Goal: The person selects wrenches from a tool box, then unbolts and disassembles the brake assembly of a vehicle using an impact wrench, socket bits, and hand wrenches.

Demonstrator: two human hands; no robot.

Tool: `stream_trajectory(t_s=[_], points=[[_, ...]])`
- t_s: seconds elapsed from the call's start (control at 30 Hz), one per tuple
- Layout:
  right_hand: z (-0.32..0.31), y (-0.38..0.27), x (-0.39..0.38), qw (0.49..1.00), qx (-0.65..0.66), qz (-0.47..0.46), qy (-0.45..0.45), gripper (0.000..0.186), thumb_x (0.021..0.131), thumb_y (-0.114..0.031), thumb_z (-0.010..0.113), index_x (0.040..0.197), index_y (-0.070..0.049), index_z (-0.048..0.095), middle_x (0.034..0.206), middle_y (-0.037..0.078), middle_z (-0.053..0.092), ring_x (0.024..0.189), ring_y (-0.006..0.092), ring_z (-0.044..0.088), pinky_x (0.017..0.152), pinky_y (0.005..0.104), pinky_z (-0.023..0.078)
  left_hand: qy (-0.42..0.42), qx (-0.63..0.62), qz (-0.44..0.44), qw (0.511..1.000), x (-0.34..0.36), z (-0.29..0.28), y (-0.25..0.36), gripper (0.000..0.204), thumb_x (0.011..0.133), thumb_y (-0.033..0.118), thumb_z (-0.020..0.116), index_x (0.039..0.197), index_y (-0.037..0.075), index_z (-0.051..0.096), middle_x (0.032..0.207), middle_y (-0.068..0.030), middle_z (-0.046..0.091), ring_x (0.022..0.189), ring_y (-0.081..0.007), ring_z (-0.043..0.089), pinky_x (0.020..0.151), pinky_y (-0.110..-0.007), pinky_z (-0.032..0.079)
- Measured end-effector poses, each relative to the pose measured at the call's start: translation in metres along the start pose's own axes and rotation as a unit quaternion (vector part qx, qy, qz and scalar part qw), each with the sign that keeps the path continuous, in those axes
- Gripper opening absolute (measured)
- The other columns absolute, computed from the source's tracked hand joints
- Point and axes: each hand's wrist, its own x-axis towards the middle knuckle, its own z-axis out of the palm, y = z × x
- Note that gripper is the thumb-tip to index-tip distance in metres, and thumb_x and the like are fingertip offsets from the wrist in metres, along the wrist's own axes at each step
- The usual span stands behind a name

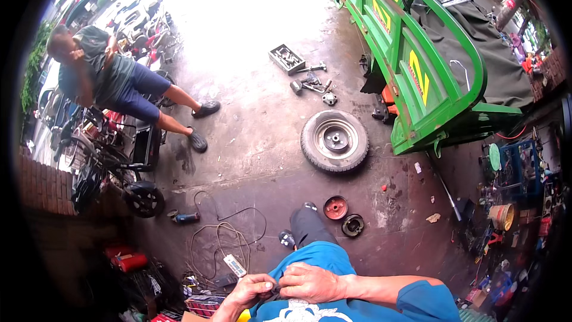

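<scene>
Close in front of my blue shirt, my left hand (252, 289) is closed in a pinch, its thumb against its fingers. My right hand (312, 282) is beside it with its fingers curled. Something small and dark shows between the two hands, too hidden to name. On the floor ahead lie a red brake drum (335, 207) and a dark round metal part (353, 225). Beyond them a wheel with a tyre (335, 141) lies flat. My dark-trousered leg (310, 226) reaches forward beside the drum.
A green cargo bed (417, 71) stands at right. An open toolbox (286, 59) and a power tool (305, 85) lie ahead. At left, a person (128, 77) stands by parked bikes. A blue angle grinder (185, 217), cords and a power strip (235, 265) lie on the floor.
</scene>
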Motion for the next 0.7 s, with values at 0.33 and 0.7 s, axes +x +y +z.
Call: stream_trajectory(t_s=[0.33, 0.7], points=[[-0.121, 0.127, 0.08, 0.953, 0.198, 0.174, 0.152, 0.022, 0.087, -0.015, 0.061, 0.106, -0.004, 0.06, 0.092, 0.007, 0.058, 0.091, 0.0218, 0.057, 0.085, 0.0322, 0.045, 0.102, 0.365, 0.034, 0.925, 0.119, -0.015, 0.204, 0.041, 0.082, 0.022, 0.07, 0.112, -0.003, 0.059, 0.101, -0.0115, 0.064, 0.094, -0.0187, 0.058, 0.082, -0.031, 0.047], [-0.152, 0.283, 0.037, 0.666, 0.096, 0.595, 0.439, 0.03, 0.083, -0.019, 0.067, 0.106, -0.001, 0.062, 0.092, 0.012, 0.066, 0.08, 0.017, 0.062, 0.074, 0.0308, 0.05, 0.277, 0.517, 0.07, 0.807, 0.223, -0.105, 0.345, 0.032, 0.079, 0.014, 0.064, 0.105, -0.005, 0.063, 0.096, -0.0167, 0.068, 0.091, -0.0218, 0.065, 0.081, -0.031, 0.049]])
